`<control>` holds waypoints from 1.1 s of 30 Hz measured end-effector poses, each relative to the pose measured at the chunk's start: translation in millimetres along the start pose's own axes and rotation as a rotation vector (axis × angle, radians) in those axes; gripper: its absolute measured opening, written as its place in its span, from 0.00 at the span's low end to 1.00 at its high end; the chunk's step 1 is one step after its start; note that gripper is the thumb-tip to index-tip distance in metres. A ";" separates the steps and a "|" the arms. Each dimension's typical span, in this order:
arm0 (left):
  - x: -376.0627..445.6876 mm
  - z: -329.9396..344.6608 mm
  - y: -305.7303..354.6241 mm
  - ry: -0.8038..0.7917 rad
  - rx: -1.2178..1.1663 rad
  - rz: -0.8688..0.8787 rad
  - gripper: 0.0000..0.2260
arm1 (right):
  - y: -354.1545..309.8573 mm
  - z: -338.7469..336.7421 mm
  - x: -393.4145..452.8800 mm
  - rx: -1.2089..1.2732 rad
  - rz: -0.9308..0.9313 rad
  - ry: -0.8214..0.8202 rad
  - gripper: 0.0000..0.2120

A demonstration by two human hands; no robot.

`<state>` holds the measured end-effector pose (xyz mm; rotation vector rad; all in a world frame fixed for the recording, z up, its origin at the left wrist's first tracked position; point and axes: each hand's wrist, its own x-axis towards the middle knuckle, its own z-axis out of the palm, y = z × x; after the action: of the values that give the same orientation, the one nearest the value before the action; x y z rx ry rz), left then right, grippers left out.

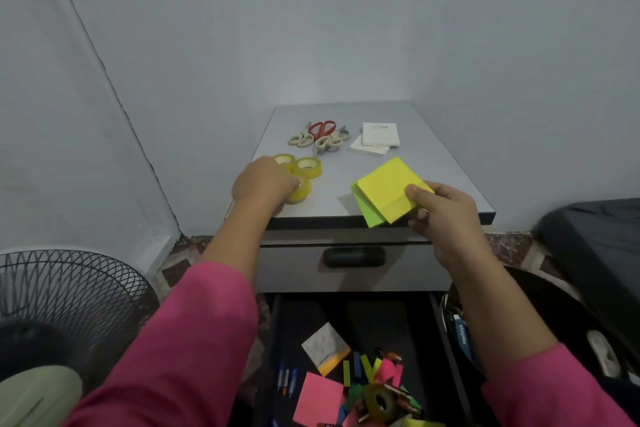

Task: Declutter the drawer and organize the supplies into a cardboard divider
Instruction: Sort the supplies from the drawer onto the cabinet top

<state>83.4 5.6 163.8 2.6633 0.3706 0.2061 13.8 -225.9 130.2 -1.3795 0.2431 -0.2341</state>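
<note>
The left hand [265,184] is down on the desk [433,163], fingers curled round a tape roll [300,192] at the near left edge; two more rolls [299,165] sit touching just behind it. The right hand [440,208] pinches a yellow pad [388,189], thumb on top, with a green pad [369,213] under it, both held over the desk's front edge. Further back lie scissors [320,137], one pair red-handled, the others pale, and beside them two white pads [379,137], one stacked askew on the other. Below, the drawer [440,340] stands open, holding a pink pad [317,399], pens [287,380], a dark tape roll [381,400], loose coloured flags [389,371] and a white-backed pad [325,347]. A fan [69,291] stands at the left.
</note>
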 end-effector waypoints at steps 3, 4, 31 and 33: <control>5.0 2.0 6.3 -0.022 -0.020 0.024 0.12 | -7.3 9.6 21.5 0.024 -0.007 0.044 0.03; 6.5 3.0 7.4 0.007 -0.086 0.063 0.11 | -8.5 13.0 31.7 0.022 -0.015 0.068 0.04; 20.6 40.4 -3.7 0.450 -0.522 0.269 0.11 | 2.7 63.3 174.5 -0.828 -0.216 0.394 0.19; 18.4 39.5 -2.8 0.468 -0.434 0.279 0.12 | 3.7 62.8 167.7 -0.812 -0.243 0.366 0.17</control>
<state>108.3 -2.6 128.9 2.2045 0.0748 0.8967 192.7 -217.4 131.9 -2.1720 0.5101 -0.6409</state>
